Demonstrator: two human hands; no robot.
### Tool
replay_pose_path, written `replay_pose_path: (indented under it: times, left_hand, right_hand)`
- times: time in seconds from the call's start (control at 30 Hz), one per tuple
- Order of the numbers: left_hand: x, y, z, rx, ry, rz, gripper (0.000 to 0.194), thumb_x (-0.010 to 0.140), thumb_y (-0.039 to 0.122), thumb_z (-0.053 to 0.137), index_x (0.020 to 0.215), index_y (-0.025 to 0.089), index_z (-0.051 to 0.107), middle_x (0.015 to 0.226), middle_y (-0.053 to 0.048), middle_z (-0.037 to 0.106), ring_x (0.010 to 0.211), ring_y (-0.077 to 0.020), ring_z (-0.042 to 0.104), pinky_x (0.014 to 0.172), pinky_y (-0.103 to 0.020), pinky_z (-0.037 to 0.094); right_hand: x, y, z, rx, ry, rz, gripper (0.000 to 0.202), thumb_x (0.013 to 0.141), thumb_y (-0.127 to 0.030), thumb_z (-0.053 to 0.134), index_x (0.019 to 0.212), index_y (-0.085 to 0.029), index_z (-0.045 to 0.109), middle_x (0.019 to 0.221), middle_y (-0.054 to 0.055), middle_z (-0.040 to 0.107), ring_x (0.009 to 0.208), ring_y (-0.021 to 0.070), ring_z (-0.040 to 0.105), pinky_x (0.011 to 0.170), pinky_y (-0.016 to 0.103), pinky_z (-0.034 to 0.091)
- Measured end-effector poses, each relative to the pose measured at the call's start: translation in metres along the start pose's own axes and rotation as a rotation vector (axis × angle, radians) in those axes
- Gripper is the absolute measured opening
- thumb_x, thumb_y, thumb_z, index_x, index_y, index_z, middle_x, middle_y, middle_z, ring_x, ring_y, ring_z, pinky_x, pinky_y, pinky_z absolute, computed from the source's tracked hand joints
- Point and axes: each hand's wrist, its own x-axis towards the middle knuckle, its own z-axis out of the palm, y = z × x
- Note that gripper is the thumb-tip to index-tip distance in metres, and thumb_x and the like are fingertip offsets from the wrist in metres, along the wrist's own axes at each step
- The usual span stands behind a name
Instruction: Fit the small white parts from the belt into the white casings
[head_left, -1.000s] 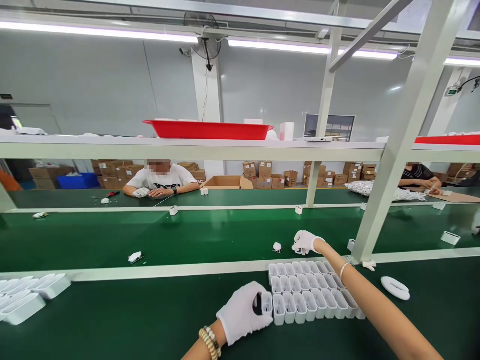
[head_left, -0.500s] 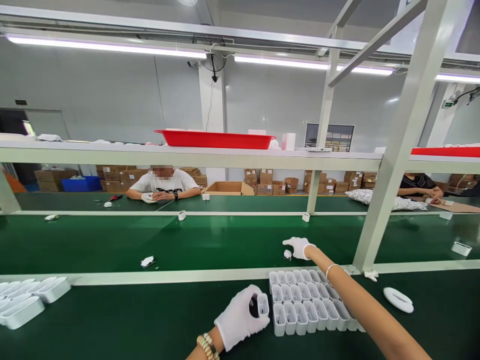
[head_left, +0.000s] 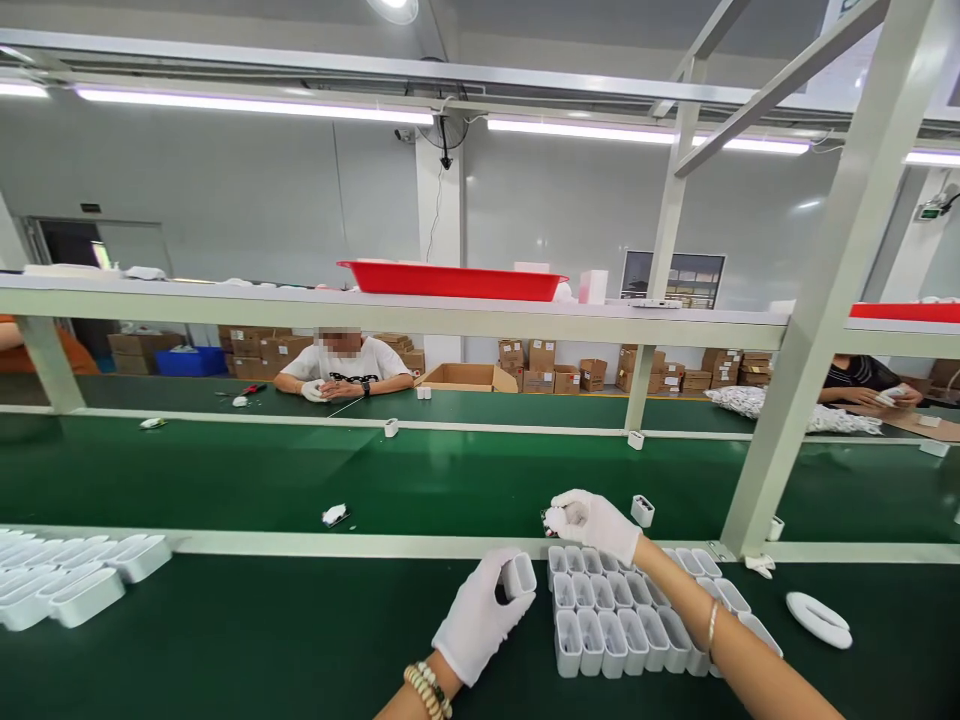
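Observation:
My left hand [head_left: 480, 615], in a white glove, grips a small white plastic housing [head_left: 519, 576] between thumb and fingers, tilted above the near table. My right hand [head_left: 596, 525], also gloved, pinches a small white part with dark bits [head_left: 553, 520] over the near edge of the green belt. Its fingers partly cover that part. Just below, several rows of open white housings [head_left: 613, 650] stand packed together, with my right forearm crossing over some of them. A single white housing [head_left: 642, 511] lies on the belt right of my right hand.
More white housings [head_left: 88, 595] stand at left. A small white-and-black part [head_left: 335, 515] lies on the belt [head_left: 450, 490]. A white ring-like piece [head_left: 819, 620] lies right, near a frame post [head_left: 810, 300]. A red tray [head_left: 457, 281] sits on the shelf; co-workers sit opposite.
My right hand has closed on the small white part and brought it left and nearer to me. My left hand has lifted and tilted its housing. A housing now shows beside my right hand.

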Motion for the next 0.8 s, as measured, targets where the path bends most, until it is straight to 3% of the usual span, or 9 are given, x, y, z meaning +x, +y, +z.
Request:
replay_pose_path:
  times: [0.1,0.2,0.37,0.6,0.8]
  left_hand:
    - [-0.001,0.0,-0.002,0.004,0.005,0.04,0.039,0.082,0.029,0.068,0.12,0.022,0.062,0.121,-0.009,0.068,0.108,-0.0273,0.064,0.098,-0.04,0.048]
    - [-0.002,0.0,-0.003,0.011,0.007,0.096,0.038,0.084,0.03,0.067,0.121,0.023,0.062,0.123,-0.008,0.067,0.111,-0.0263,0.064,0.101,-0.04,0.048]
    - [-0.003,-0.003,-0.002,0.033,0.031,0.16,0.035,0.086,0.026,0.064,0.121,0.025,0.062,0.123,-0.007,0.067,0.113,-0.0257,0.064,0.103,-0.043,0.048]
    - [-0.002,-0.009,0.0,0.061,0.065,0.207,0.035,0.086,0.025,0.066,0.121,0.024,0.061,0.121,-0.008,0.068,0.112,-0.0263,0.064,0.102,-0.046,0.05]
    - [-0.002,-0.007,0.0,0.075,0.056,0.243,0.033,0.087,0.024,0.066,0.12,0.024,0.062,0.121,-0.008,0.068,0.112,-0.0253,0.065,0.102,-0.046,0.051]
  right_hand:
    - [-0.02,0.001,0.009,0.02,-0.145,-0.04,0.026,0.08,-0.018,0.073,0.106,-0.019,0.068,0.093,0.005,0.076,0.087,0.0203,0.071,0.081,0.032,0.058]
    - [-0.031,-0.002,0.017,-0.04,-0.196,-0.065,0.03,0.071,-0.017,0.074,0.101,-0.02,0.071,0.091,0.003,0.072,0.082,0.0207,0.065,0.078,0.034,0.055]
    - [-0.029,-0.001,0.024,-0.149,-0.226,-0.112,0.004,0.072,-0.017,0.067,0.075,-0.02,0.067,0.069,-0.003,0.057,0.07,0.014,0.049,0.071,0.028,0.045]
    - [-0.028,0.002,0.022,-0.144,-0.278,-0.071,0.006,0.072,-0.017,0.065,0.072,-0.019,0.06,0.065,-0.005,0.047,0.062,0.0103,0.04,0.059,0.022,0.035]
    - [-0.029,-0.005,0.023,-0.135,-0.328,-0.099,0.022,0.07,-0.012,0.062,0.063,-0.019,0.042,0.059,-0.008,0.033,0.058,0.0082,0.031,0.056,0.022,0.027]
